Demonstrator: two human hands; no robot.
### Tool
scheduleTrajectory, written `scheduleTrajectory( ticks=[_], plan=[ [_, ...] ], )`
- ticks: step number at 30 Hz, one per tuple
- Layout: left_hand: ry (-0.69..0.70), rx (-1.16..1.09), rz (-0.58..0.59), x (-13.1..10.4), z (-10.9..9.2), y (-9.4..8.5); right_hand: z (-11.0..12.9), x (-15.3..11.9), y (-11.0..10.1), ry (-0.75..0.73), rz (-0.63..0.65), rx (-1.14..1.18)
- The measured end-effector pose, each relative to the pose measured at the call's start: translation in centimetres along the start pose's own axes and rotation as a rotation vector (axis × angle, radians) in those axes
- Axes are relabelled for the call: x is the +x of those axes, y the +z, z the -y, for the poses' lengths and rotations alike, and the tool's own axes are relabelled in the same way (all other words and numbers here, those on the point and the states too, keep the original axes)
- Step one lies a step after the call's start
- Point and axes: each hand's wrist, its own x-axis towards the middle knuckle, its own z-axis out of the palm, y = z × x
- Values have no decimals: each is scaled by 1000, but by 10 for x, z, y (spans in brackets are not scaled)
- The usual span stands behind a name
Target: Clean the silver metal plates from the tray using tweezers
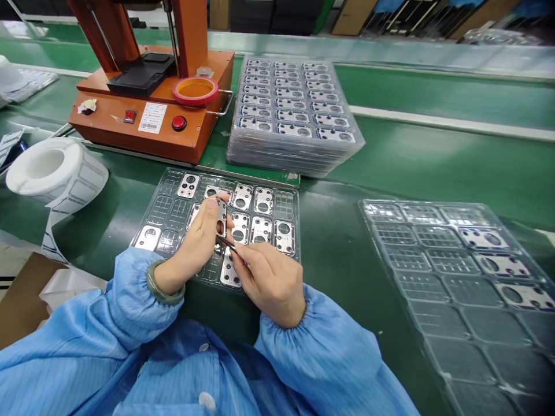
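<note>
My left hand (200, 237) is closed on a small silver metal plate (221, 215) with a round hole, held up on edge above a clear plastic tray (162, 210). A pair of dark tweezers (226, 242) is pinched in my right hand (273, 277), and its tip meets the lower part of the held plate. Beneath both hands the tray carries several similar metal plates, one of them a plate (284, 237) at its right edge. Some of its pockets hold nothing. My fingers partly hide the held plate and the tray's middle.
An orange press machine (143, 124) with a roll of tape (195, 91) on it stands back left. Beside it is a tall stack of filled trays (295, 147). A label roll (56, 167) lies at left. Another clear tray (433, 283) with a few plates lies at right.
</note>
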Motion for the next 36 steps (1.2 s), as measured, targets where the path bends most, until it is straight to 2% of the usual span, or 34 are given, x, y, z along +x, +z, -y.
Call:
scheduleTrajectory(
  ticks=[11, 17, 25, 30, 36],
  plan=[
    [25, 20, -13, -2, -2, 1, 6, -1, 2, 151, -17, 134],
    [46, -9, -1, -2, -3, 0, 9, 2, -1, 463, 47, 430],
    [66, -69, 32, -2, -5, 2, 7, 9, -2, 915, 194, 929],
    [83, -94, 31, -4, -6, 3, 2, 11, 0, 1067, 255, 1130],
    [111, -107, 16, -3, -5, 4, 0, 13, 0, 1172, 322, 1320]
  ],
)
